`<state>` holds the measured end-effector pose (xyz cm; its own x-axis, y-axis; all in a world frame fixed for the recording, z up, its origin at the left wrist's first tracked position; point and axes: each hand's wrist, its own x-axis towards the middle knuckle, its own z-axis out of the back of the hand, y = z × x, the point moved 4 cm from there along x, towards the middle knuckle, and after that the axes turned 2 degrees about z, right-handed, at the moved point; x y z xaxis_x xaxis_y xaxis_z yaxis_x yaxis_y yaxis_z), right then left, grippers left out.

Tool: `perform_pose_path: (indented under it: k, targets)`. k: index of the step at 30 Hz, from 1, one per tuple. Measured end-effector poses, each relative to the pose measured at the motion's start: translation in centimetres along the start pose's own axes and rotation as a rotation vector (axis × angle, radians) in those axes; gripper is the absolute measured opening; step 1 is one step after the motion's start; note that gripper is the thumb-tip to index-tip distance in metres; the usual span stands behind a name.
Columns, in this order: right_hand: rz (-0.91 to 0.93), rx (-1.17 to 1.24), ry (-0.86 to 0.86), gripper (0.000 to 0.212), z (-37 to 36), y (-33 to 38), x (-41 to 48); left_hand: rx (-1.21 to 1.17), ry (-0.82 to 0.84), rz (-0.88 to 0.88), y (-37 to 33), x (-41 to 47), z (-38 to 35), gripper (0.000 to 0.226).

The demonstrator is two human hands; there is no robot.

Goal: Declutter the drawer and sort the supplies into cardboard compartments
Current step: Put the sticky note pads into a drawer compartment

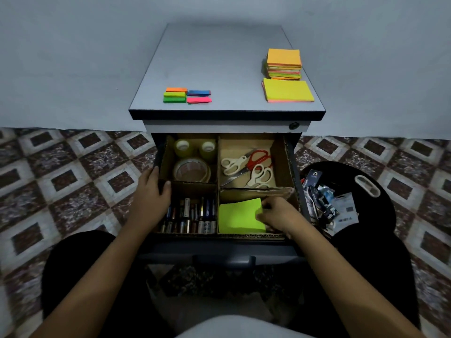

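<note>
- Green sticky pad (240, 215) lies flat in the near-right compartment of the cardboard insert (218, 186), which sits inside the open drawer (219, 247).
- Right hand (278, 215) is in that compartment, fingers curled, pinching the pad's right edge.
- Left hand (151, 189) grips the insert's left wall, fingers outside and thumb over the top edge.
- Near-left compartment: batteries (190, 215), packed in rows.
- Far-left compartment: tape rolls (192, 164), two small ones behind a larger one.
- Far-right compartment: scissors (249, 167), two white-handled pairs and one red-handled.
- Tabletop (219, 69) above the drawer: small sticky flags (186, 95) near the front left. On the right sits a stack of pads (283, 64), orange on top, with a yellow pad (288, 91) just in front of it.
- Right of the drawer: a round black stool (366, 208) carrying loose packaging (327, 203).
- Patterned tile floor (73, 179) all around.
</note>
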<state>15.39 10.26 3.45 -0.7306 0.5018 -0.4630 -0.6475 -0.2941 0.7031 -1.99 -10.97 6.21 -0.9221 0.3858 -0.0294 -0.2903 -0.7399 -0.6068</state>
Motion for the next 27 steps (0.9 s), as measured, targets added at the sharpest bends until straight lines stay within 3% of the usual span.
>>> perform_pose_path:
  k: [7, 12, 20, 24, 27]
  targets:
    - [-0.091, -0.223, -0.040, 0.014, -0.2, -1.1, 0.5, 0.032, 0.003, 0.011, 0.2, -0.1, -0.1, 0.056]
    - [-0.138, -0.187, -0.063, 0.033, -0.1, -1.8, 0.7, 0.039, -0.010, 0.004, 0.3, -0.1, -0.2, 0.055]
    - [-0.097, -0.112, -0.079, 0.010, -0.2, -1.7, 0.6, 0.024, -0.023, -0.006, 0.4, -0.1, -0.3, 0.055]
    - [-0.044, -0.207, -0.124, 0.027, 0.0, -0.5, -0.6, 0.028, -0.027, -0.012, 0.4, -0.1, -0.3, 0.055]
    - [0.049, -0.254, -0.155, 0.028, 0.2, 0.8, -1.4, 0.037, -0.030, -0.017, 0.4, 0.1, -0.3, 0.055]
